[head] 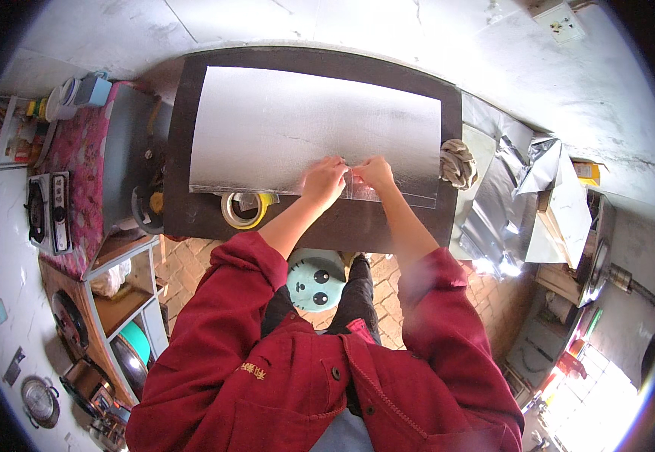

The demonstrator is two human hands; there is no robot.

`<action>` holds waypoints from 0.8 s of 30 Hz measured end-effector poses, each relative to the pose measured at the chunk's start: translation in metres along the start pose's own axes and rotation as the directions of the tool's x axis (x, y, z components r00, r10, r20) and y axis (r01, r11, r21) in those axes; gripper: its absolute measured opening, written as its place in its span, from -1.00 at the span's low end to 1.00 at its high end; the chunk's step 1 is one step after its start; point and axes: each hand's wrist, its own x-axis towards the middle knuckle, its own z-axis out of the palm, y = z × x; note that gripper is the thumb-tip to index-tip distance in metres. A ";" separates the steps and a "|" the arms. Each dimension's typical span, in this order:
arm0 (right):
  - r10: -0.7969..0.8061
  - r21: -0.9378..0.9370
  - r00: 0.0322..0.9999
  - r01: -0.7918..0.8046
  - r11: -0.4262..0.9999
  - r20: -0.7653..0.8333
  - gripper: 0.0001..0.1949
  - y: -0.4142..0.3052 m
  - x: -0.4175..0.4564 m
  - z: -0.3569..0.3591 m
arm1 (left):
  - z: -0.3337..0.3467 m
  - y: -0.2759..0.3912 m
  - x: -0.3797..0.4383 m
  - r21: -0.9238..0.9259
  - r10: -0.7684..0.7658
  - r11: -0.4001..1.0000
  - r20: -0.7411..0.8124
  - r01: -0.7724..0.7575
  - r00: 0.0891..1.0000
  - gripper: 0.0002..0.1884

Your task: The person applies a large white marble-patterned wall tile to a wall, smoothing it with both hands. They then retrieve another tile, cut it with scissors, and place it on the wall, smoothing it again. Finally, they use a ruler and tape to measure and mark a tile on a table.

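Note:
A large silvery foil-faced sheet [310,130] lies flat on a dark table [327,226], with a line or strip running along its near edge. Both my hands meet near that edge, right of its middle. My left hand [325,181] rests on the sheet, its fingertips pinched close to those of my right hand [373,173]. Something small and clear, perhaps a piece of tape, seems to be between them; its exact shape is hidden by the fingers. A roll of yellowish adhesive tape [227,210] lies at the sheet's near edge, left of my left hand.
A crumpled cloth [459,164] touches the table's right edge. Beyond it lies creased silver foil [499,209]. A round light-green stool [316,282] with a drawn face stands below the table. At left is a gas stove [50,212] on a pink patterned cover.

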 end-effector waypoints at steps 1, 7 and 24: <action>-0.019 0.006 1.000 0.019 1.000 -0.013 -0.80 0.000 -0.005 0.001 | 0.000 0.000 0.000 0.005 0.003 1.000 0.002 -0.003 1.000 -0.80; 0.008 -0.103 0.996 0.000 0.995 0.086 -0.80 0.004 -0.036 0.001 | 0.005 -0.002 -0.001 0.017 0.029 0.999 -0.061 -0.028 0.998 -0.77; 0.068 0.120 0.989 -0.052 0.991 -0.134 -0.78 0.072 0.011 -0.072 | 0.000 0.054 0.067 0.317 0.010 0.938 0.376 -0.139 0.927 -0.47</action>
